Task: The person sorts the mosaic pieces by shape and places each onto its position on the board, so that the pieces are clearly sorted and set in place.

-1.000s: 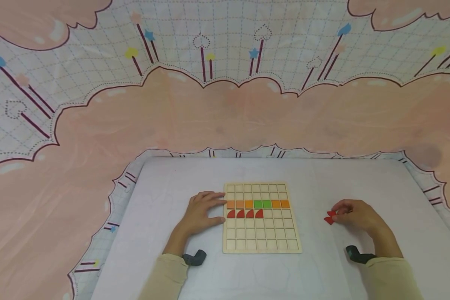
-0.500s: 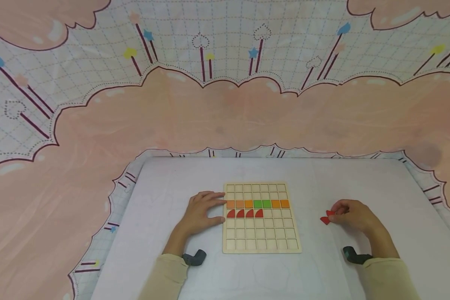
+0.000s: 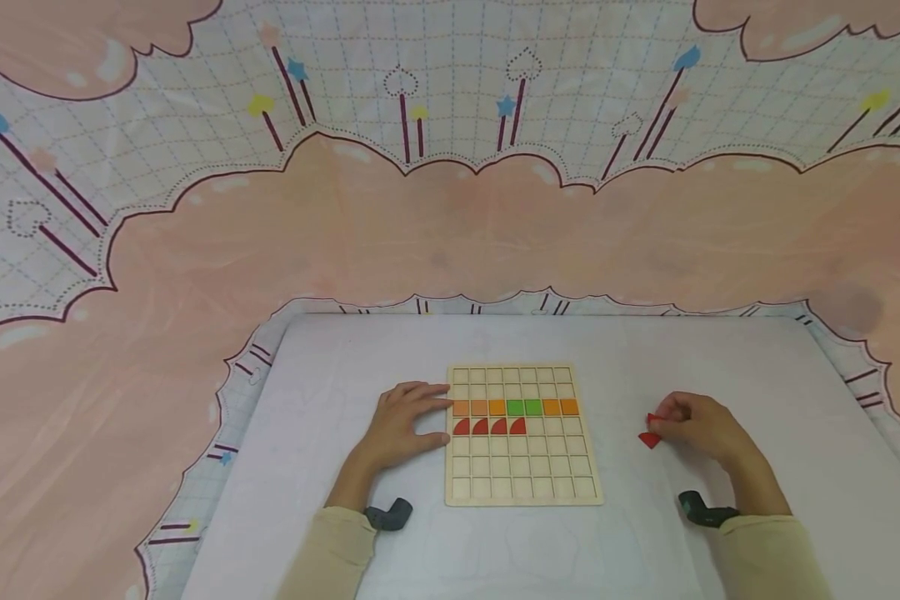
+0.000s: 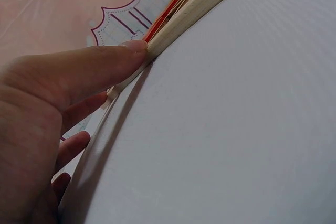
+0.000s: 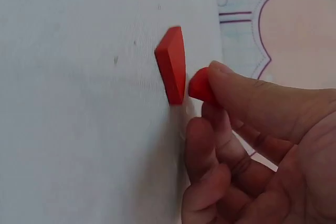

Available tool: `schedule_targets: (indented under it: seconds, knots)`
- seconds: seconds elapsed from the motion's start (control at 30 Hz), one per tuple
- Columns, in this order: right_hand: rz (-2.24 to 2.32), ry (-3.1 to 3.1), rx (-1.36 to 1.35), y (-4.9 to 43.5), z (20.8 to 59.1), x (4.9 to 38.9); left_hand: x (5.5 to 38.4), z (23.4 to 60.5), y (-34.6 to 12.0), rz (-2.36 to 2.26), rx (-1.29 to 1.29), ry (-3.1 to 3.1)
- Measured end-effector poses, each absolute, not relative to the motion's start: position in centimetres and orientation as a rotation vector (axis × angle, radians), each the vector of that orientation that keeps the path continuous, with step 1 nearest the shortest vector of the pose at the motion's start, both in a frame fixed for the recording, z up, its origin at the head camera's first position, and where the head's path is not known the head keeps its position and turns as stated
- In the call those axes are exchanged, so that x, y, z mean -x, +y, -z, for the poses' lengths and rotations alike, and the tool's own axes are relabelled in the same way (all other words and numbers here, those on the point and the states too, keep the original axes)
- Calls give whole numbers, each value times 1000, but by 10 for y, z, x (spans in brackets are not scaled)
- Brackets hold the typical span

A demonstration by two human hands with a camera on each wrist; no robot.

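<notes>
A square wooden grid board (image 3: pixel 525 467) lies in the middle of the white table. My left hand (image 3: pixel 405 425) is spread at its left side, thumb and fingertips against the board's edge; the left wrist view shows the thumb (image 4: pixel 113 59) on that edge. To the right of the board, my right hand (image 3: pixel 708 429) pinches a red quarter-circle piece (image 5: pixel 199 85) between thumb and forefinger, its far part hidden by the fingers. A second red quarter-circle piece (image 5: pixel 172 66) lies on the table just beside it. Several red quarter-circle pieces (image 3: pixel 481 427) fill part of a board row.
Above the red row, one board row is filled with orange and green squares (image 3: pixel 525 408). Other board cells are bare wood. A patterned cloth (image 3: pixel 450 225) hangs behind the table's back edge. Dark straps (image 3: pixel 390 515) sit at both wrists.
My right hand has shifted left, then up a little, with one red piece pinched. The other red piece slid left and now lies still. My left hand and the board stay put.
</notes>
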State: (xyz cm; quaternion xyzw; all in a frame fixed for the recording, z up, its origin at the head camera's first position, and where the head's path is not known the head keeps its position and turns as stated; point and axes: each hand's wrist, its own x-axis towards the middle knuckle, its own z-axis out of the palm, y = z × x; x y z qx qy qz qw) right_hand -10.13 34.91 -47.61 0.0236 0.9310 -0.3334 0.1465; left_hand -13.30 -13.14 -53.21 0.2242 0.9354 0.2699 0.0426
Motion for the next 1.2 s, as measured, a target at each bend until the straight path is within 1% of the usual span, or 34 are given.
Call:
schedule_targets:
  seconds: [0.3, 0.6, 0.8, 1.03, 1.2]
  knots:
    - [1094, 2614, -30, 326, 477, 108, 132, 531, -132, -835, -678, 2852]
    - [1201, 2517, -85, 301, 484, 116, 133, 532, -131, -828, -666, 2854]
    - [1216, 2532, -51, 287, 483, 119, 133, 533, -132, -826, -681, 2858]
    - [1253, 2567, 78, 268, 483, 122, 132, 534, -132, -829, -687, 2863]
    - [1299, 2536, 104, 255, 484, 123, 132, 535, -132, -824, -689, 2871]
